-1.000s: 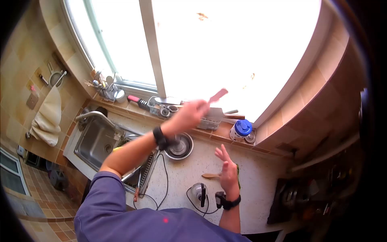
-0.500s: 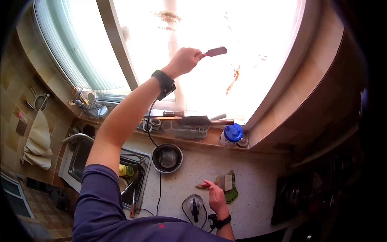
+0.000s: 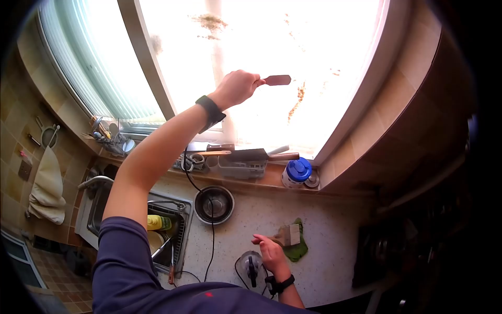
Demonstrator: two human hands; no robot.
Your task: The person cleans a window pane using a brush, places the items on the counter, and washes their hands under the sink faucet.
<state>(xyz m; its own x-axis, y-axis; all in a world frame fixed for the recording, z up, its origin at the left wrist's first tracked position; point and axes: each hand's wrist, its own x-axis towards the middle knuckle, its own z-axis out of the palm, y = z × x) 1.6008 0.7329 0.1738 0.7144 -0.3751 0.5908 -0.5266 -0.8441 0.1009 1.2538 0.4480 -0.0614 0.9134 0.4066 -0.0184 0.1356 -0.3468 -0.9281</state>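
Observation:
My left hand (image 3: 238,88) is raised before the bright window and closed round a flat-bladed scraper (image 3: 278,80), whose blade points right. Brown specks and streaks (image 3: 296,102) mark the glass beside the blade. Low over the counter, my right hand (image 3: 273,256) has its fingers stretched out, apparently holding nothing. Just behind those fingers lies a wide paintbrush (image 3: 289,235) with a wooden handle, its bristle end over a green cloth (image 3: 299,251). I cannot tell whether the fingers touch the handle. Left of this hand stands a small greyish device (image 3: 252,264) with a black handle and cord.
A steel bowl (image 3: 230,209) sits beside the sink (image 3: 184,230), which holds a yellow bottle (image 3: 158,222). Along the sill lie a cleaver (image 3: 248,155), a plastic rack (image 3: 243,170) and a blue-lidded container (image 3: 298,172). A black cable (image 3: 213,246) hangs from my left wrist area across the counter.
My left hand has come down slightly with the scraper, whose blade is now nearly level. My right hand has shifted a little left. The view has also moved slightly.

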